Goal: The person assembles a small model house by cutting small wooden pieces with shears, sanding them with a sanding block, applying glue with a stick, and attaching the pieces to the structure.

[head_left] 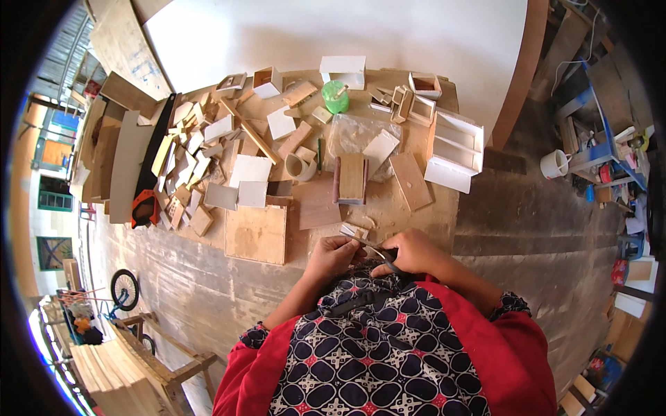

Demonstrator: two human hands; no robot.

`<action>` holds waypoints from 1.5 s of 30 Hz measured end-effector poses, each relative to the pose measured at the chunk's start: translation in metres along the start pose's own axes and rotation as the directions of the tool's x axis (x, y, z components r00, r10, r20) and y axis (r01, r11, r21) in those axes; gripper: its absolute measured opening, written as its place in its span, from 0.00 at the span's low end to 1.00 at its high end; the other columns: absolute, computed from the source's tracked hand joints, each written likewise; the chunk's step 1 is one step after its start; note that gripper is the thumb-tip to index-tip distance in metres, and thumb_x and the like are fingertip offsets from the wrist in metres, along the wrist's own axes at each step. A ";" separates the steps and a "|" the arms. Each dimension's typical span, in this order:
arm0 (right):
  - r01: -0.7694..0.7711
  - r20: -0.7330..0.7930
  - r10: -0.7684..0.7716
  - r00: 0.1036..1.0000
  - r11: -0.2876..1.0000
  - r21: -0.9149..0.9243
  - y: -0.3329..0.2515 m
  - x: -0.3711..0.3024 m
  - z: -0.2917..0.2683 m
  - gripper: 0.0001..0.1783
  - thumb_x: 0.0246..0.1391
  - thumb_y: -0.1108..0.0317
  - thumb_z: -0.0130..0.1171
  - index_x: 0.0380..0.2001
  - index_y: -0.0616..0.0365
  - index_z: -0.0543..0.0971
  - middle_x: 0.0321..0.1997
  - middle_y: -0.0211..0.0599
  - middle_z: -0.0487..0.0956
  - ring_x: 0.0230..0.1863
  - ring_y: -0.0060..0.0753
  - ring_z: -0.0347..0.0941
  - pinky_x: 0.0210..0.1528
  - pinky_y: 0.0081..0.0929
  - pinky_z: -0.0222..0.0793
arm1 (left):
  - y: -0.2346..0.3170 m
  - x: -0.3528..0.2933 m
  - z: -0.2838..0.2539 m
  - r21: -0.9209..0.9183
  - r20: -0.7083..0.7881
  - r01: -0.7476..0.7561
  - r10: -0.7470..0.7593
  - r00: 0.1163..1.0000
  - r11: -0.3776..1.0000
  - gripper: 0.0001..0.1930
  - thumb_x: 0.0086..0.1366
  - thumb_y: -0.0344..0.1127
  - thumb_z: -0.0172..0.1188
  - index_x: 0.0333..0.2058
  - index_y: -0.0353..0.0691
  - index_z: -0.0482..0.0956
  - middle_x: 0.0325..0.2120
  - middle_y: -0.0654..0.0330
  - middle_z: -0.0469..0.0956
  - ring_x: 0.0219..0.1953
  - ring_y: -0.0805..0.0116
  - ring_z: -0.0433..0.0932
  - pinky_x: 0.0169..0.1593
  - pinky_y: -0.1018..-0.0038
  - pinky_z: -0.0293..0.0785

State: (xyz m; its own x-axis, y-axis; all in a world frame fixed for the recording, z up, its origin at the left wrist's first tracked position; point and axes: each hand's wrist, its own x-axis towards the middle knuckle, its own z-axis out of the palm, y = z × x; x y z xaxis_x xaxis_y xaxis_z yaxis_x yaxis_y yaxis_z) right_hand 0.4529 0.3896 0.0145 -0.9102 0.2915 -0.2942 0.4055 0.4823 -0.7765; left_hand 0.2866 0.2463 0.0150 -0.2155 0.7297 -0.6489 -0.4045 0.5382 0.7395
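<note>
My right hand (pixel 415 251) grips a pair of scissors (pixel 368 243) with dark handles, close to my body at the table's near edge. Their blades point up and to the left, toward my left hand (pixel 331 255). The fingers of that hand are closed in a pinch by the blade tips; what they hold is too small to make out. Just beyond the blades lies a small white and wooden piece (pixel 355 229). Farther in, a wooden block with dark reddish sides (pixel 352 179) rests on the table (pixel 371 215).
Wood offcuts (pixel 201 166) pile up at the table's left, beside a handsaw with an orange handle (pixel 145 208). A green container (pixel 335 97), a beige cup (pixel 300 167) and a white compartmented box (pixel 454 151) stand farther back. A square board (pixel 255 232) lies at the near left.
</note>
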 end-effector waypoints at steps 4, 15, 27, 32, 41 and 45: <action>0.035 0.002 -0.035 0.999 0.999 -0.038 -0.008 -0.001 -0.012 0.30 0.28 0.39 0.71 0.25 0.55 0.81 0.19 0.46 0.74 0.22 0.49 0.73 0.27 0.36 0.67 | -0.005 -0.004 -0.003 -0.027 0.046 -0.026 0.027 0.999 0.999 0.12 0.67 0.36 0.50 0.32 0.32 0.77 0.23 0.63 0.76 0.22 0.78 0.71 0.33 0.80 0.72; 0.099 -0.092 -0.093 0.991 0.993 0.067 -0.014 -0.005 -0.002 0.32 0.27 0.39 0.71 0.30 0.54 0.82 0.26 0.46 0.78 0.32 0.49 0.76 0.34 0.39 0.70 | -0.008 -0.010 0.004 0.175 0.062 -0.229 0.222 0.973 0.958 0.10 0.68 0.34 0.48 0.33 0.34 0.75 0.18 0.71 0.68 0.19 0.84 0.62 0.22 0.84 0.57; 0.157 -0.311 -0.164 0.936 0.986 -0.048 -0.017 -0.008 0.002 0.29 0.30 0.43 0.72 0.30 0.54 0.82 0.21 0.41 0.74 0.25 0.48 0.73 0.30 0.37 0.69 | 0.000 -0.006 0.006 0.198 0.087 -0.303 0.291 0.953 0.932 0.10 0.67 0.32 0.48 0.37 0.33 0.76 0.19 0.74 0.66 0.20 0.86 0.60 0.23 0.84 0.55; 0.158 -0.297 -0.146 0.944 0.987 0.018 -0.020 -0.011 0.006 0.30 0.29 0.43 0.72 0.31 0.54 0.82 0.22 0.41 0.73 0.28 0.46 0.73 0.33 0.37 0.69 | 0.015 -0.014 0.007 0.198 0.133 -0.204 0.180 0.975 0.959 0.10 0.67 0.34 0.49 0.28 0.36 0.73 0.18 0.74 0.66 0.20 0.85 0.61 0.23 0.84 0.56; 0.220 -0.252 -0.236 0.938 0.971 -0.090 0.006 -0.009 0.011 0.24 0.32 0.46 0.72 0.22 0.57 0.80 0.18 0.43 0.75 0.22 0.47 0.74 0.25 0.38 0.68 | -0.005 -0.003 0.008 0.108 0.095 -0.221 0.211 0.973 0.969 0.12 0.69 0.35 0.47 0.29 0.35 0.72 0.17 0.74 0.64 0.21 0.85 0.59 0.23 0.83 0.55; 0.175 -0.248 -0.185 0.951 0.983 -0.059 0.003 -0.008 0.010 0.26 0.32 0.46 0.72 0.28 0.56 0.82 0.21 0.43 0.76 0.25 0.47 0.75 0.28 0.37 0.69 | -0.008 -0.002 0.007 0.164 0.068 -0.243 0.234 0.970 0.956 0.11 0.68 0.35 0.47 0.28 0.35 0.72 0.17 0.74 0.64 0.20 0.85 0.58 0.23 0.83 0.54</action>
State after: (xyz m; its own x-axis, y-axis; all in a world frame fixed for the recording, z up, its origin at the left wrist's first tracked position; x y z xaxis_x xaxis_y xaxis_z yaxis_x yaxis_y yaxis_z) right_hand 0.4605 0.3805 0.0084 -0.9194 0.3933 0.0021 0.2439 0.5741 -0.7816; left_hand 0.2959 0.2434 0.0120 -0.2430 0.8626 -0.4437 -0.1883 0.4068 0.8939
